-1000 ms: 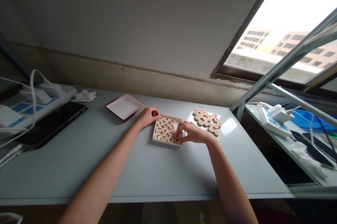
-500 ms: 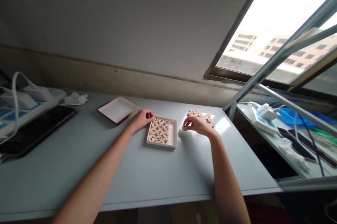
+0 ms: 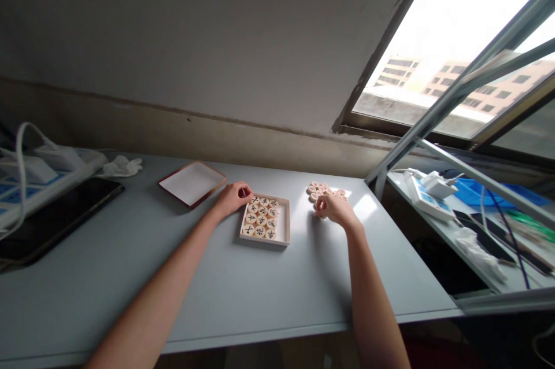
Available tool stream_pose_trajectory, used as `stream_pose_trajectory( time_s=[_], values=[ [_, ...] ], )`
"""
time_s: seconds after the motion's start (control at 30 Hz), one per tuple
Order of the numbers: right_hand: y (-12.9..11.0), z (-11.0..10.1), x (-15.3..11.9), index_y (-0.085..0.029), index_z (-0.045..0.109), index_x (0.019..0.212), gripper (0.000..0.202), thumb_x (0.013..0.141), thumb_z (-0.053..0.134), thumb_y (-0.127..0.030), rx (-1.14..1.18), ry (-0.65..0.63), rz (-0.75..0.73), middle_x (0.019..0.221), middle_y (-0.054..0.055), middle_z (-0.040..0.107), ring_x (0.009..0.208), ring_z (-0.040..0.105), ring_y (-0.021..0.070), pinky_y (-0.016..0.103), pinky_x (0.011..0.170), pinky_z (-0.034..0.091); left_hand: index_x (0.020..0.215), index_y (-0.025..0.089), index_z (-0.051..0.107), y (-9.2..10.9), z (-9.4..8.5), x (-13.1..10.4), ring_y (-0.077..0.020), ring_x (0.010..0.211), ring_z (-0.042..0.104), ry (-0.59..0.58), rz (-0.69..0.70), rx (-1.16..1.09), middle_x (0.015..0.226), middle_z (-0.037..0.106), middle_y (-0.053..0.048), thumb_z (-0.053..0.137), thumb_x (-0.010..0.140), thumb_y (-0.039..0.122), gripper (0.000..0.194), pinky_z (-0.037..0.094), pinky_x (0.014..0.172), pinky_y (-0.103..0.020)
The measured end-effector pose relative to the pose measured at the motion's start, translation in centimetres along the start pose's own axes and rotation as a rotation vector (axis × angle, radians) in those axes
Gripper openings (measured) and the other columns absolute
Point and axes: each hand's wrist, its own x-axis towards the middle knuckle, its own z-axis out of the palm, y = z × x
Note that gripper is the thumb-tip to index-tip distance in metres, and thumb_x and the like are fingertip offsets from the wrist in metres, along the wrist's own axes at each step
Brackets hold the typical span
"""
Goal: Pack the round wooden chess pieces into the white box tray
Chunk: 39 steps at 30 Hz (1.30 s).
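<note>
A shallow white box (image 3: 284, 223) holds rows of round pieces with black characters (image 3: 261, 220), and a bare strip shows along its right side. My left hand (image 3: 234, 198) is closed at the box's upper left corner, fingertips against its rim. To the right of the box, my right hand (image 3: 333, 209) is pinched low over the table, at the near edge of a cluster of round pieces with red characters (image 3: 321, 187). Its fingertips are round something small and pale that looks like one of the pieces. The hand hides part of the cluster.
The upturned box lid (image 3: 192, 182) lies behind my left forearm. A black phone (image 3: 65, 216) and a white power strip (image 3: 82, 163) are at the far left, near crumpled tissue (image 3: 121, 166). A metal frame (image 3: 381, 181) rises at the right edge.
My right hand has moved right, away from the box to the cluster's near edge. My left hand stays at the box corner. The view has shifted slightly.
</note>
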Motion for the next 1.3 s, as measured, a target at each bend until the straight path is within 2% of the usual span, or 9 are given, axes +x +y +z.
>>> stream_pose_trajectory(
  time_s=[0.3, 0.47, 0.63, 0.73, 0.87, 0.97, 1.07, 1.2, 1.3],
  values=[
    [2.8, -0.3, 0.1, -0.016, 0.050, 0.062, 0.012, 0.064, 0.061, -0.011, 0.453, -0.003, 0.095, 0.054, -0.002, 0.054, 0.046, 0.052, 0.0098, 0.021, 0.046, 0.039, 0.066, 0.014, 0.058, -0.1, 0.1, -0.1, -0.0119, 0.059, 0.049, 0.005, -0.007, -0.004, 0.066, 0.058, -0.002, 0.053, 0.071, 0.027, 0.015, 0.038, 0.056, -0.023],
    [2.5, -0.1, 0.2, -0.016, 0.053, 0.062, 0.012, 0.060, 0.064, -0.011, 0.412, -0.079, 0.075, 0.054, -0.002, 0.055, 0.050, 0.054, 0.0108, 0.021, 0.048, 0.039, 0.066, 0.014, 0.058, -0.1, 0.1, 0.0, -0.0128, 0.061, 0.051, -0.002, -0.005, -0.012, 0.068, 0.059, -0.003, 0.052, 0.071, 0.028, 0.016, 0.039, 0.058, -0.023],
    [3.3, 0.1, 0.6, -0.015, 0.057, 0.060, 0.006, 0.062, 0.063, -0.014, 0.299, -0.057, 0.038, 0.052, 0.000, 0.056, 0.052, 0.053, 0.0127, 0.023, 0.049, 0.037, 0.067, 0.014, 0.058, -0.1, 0.1, -0.1, -0.0125, 0.061, 0.051, 0.002, -0.016, -0.016, 0.067, 0.059, -0.003, 0.053, 0.071, 0.029, 0.017, 0.039, 0.057, -0.023],
    [2.8, 0.4, 0.9, -0.015, 0.059, 0.068, 0.011, 0.071, 0.058, -0.026, 0.261, 0.041, -0.051, 0.064, 0.004, 0.062, 0.062, 0.057, 0.0162, 0.025, 0.057, 0.041, 0.067, 0.014, 0.059, 0.0, 0.1, -0.1, -0.0122, 0.060, 0.050, 0.007, -0.013, -0.016, 0.067, 0.059, -0.003, 0.052, 0.071, 0.029, 0.017, 0.038, 0.057, -0.023],
    [0.1, 2.3, 1.7, -0.017, 0.057, 0.100, 0.026, 0.084, 0.042, -0.032, 0.091, 0.364, -0.188, 0.111, 0.011, 0.059, 0.103, 0.053, 0.0239, 0.040, 0.088, 0.037, 0.065, 0.014, 0.059, 0.2, 0.0, -0.2, -0.0122, 0.059, 0.050, 0.007, 0.000, -0.002, 0.066, 0.059, -0.003, 0.052, 0.071, 0.028, 0.016, 0.038, 0.056, -0.023],
    [-1.3, 4.2, 2.6, -0.019, 0.047, 0.121, 0.036, 0.088, 0.033, -0.027, -0.029, 0.313, -0.343, 0.135, 0.010, 0.041, 0.128, 0.030, 0.0240, 0.051, 0.103, 0.016, 0.065, 0.014, 0.058, 0.2, 0.0, -0.2, -0.0125, 0.060, 0.050, 0.008, 0.006, 0.003, 0.068, 0.060, -0.003, 0.052, 0.071, 0.027, 0.015, 0.039, 0.057, -0.023],
    [-0.7, 5.1, 3.3, -0.014, 0.039, 0.129, 0.043, 0.090, 0.024, -0.021, -0.045, 0.192, -0.338, 0.138, 0.012, 0.036, 0.132, 0.020, 0.0224, 0.051, 0.105, 0.011, 0.066, 0.015, 0.059, -0.1, 0.1, -0.1, -0.0131, 0.062, 0.051, 0.020, 0.015, 0.023, 0.070, 0.061, -0.003, 0.052, 0.072, 0.027, 0.015, 0.039, 0.058, -0.024],
    [0.7, 4.6, 3.3, -0.013, 0.042, 0.127, 0.043, 0.088, 0.023, -0.016, -0.005, 0.203, -0.297, 0.137, 0.012, 0.038, 0.132, 0.021, 0.0229, 0.050, 0.106, 0.009, 0.066, 0.015, 0.060, -0.4, 0.2, 0.0, -0.0136, 0.063, 0.052, 0.037, 0.039, 0.023, 0.070, 0.061, -0.003, 0.053, 0.071, 0.028, 0.015, 0.039, 0.059, -0.024],
    [-1.0, 3.7, 2.4, -0.017, 0.046, 0.123, 0.037, 0.089, 0.033, -0.023, 0.115, 0.313, -0.376, 0.129, 0.011, 0.047, 0.124, 0.035, 0.0219, 0.045, 0.103, 0.021, 0.066, 0.015, 0.060, -0.3, 0.1, 0.0, -0.0131, 0.061, 0.052, 0.006, 0.019, -0.013, 0.066, 0.061, -0.002, 0.053, 0.070, 0.029, 0.016, 0.039, 0.058, -0.023]
  ],
)
